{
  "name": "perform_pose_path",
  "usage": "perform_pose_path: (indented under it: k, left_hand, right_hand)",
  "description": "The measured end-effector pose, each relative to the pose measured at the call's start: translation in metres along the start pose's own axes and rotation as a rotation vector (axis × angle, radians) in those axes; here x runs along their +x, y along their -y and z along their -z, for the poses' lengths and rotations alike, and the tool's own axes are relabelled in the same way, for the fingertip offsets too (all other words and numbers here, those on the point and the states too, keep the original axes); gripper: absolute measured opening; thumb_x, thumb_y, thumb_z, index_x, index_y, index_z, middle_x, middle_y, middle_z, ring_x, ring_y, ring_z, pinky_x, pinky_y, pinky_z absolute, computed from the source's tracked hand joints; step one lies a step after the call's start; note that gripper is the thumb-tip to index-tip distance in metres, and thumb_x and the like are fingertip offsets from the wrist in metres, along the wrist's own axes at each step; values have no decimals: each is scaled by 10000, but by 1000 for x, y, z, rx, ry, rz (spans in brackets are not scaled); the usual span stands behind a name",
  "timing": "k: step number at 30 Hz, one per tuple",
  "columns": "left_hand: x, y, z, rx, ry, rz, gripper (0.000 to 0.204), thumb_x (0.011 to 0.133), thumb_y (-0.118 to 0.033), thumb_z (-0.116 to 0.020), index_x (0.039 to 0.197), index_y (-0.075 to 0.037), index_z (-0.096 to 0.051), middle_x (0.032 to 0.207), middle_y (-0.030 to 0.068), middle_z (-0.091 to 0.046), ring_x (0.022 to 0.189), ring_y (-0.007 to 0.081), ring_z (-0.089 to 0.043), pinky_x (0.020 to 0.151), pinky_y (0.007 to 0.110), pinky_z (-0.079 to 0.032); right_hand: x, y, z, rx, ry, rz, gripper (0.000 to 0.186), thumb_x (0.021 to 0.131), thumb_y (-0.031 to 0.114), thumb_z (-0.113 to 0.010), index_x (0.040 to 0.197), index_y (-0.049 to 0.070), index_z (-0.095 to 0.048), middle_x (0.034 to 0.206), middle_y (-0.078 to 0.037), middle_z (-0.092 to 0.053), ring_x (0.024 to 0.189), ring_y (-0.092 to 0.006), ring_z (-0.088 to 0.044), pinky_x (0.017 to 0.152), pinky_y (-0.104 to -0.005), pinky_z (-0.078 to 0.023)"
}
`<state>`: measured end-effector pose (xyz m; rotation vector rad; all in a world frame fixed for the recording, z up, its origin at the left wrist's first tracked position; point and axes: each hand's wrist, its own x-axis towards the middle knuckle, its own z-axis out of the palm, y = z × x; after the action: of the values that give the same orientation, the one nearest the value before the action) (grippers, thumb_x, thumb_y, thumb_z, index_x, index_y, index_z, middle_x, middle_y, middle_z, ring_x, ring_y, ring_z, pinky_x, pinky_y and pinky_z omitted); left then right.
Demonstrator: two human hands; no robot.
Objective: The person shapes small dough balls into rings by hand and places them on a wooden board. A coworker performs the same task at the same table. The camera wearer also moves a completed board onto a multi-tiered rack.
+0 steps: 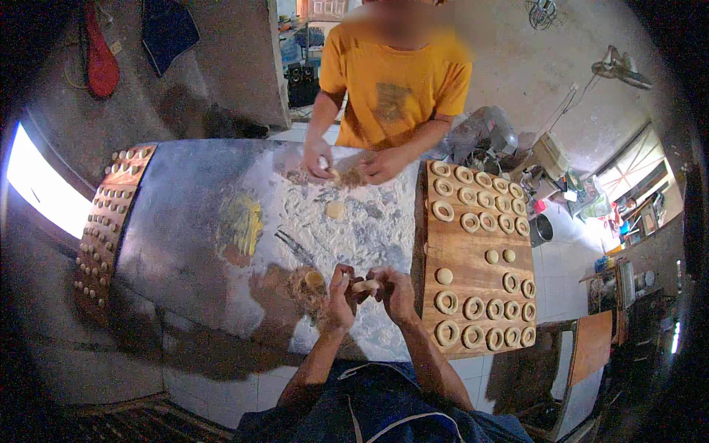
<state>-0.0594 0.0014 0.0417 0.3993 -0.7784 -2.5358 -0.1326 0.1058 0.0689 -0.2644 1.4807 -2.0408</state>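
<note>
Between my two hands, over the near part of the floured table [185,199], is a pale dough ring [365,286]. The fingers of my left hand [340,301] pinch it from the left, with the thumb raised. From the other side, my right hand [396,297] has its fingers curled round the ring's edge. Just left of my left hand lies a round yellowish dough piece [314,279] beside a heap of brown crumbs [309,297]. Another flat dough round [334,210] rests on the floury middle of the table.
At right, a wooden board [461,244] bears rows of dough rings and three dough balls. Another board [130,179] with several small dough balls stands at far left. Across the table, a person in an orange shirt [395,81] handles dough above a second brown heap [353,176].
</note>
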Motion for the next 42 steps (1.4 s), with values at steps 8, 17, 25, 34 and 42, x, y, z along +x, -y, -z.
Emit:
perform_pose_path:
  k: [8,17,25,34,42]
  left_hand:
    - [9,53,-16,193,-379,-46,340,1040,-399,-428,947,-88,-531,790,51,-543,710,192,-554,652,406,-478]
    - [3,96,-72,46,-190,-44,342,1054,-369,-436,871,-93,-518,825,64,-592,753,199,-638,675,345,-550]
    - [27,202,-79,553,29,-6,443,1039,-453,-437,820,-81,-533,651,26,-475,720,197,-580,720,347,-508]
    - [28,355,-79,462,215,2,260,1034,-253,-437,989,-21,-545,904,104,-613,820,196,-589,779,373,-475]
    - [47,329,-155,1050,195,233,362,1009,-349,-473,1080,-11,-582,1011,192,-637,967,315,-622,844,439,-466]
  right_hand:
    - [4,6,20,-617,-97,-57,616,1014,501,-442,858,-54,-658,665,-70,-610,635,-166,-569,590,-354,-450]
    - [-14,11,88,-606,-244,-13,546,1061,385,-420,867,-51,-685,710,-88,-610,690,-209,-588,671,-356,-504]
    - [-40,51,183,-744,-220,-50,686,1040,497,-330,975,-76,-703,767,-179,-674,673,-187,-599,617,-388,-480]
    - [-69,88,265,-768,-297,413,671,1029,482,-293,932,-65,-669,764,-251,-633,691,-384,-644,635,-464,-480]
    - [-73,111,345,-646,-262,126,351,836,200,-707,1114,16,-594,923,-201,-654,893,-343,-644,728,-440,-506]
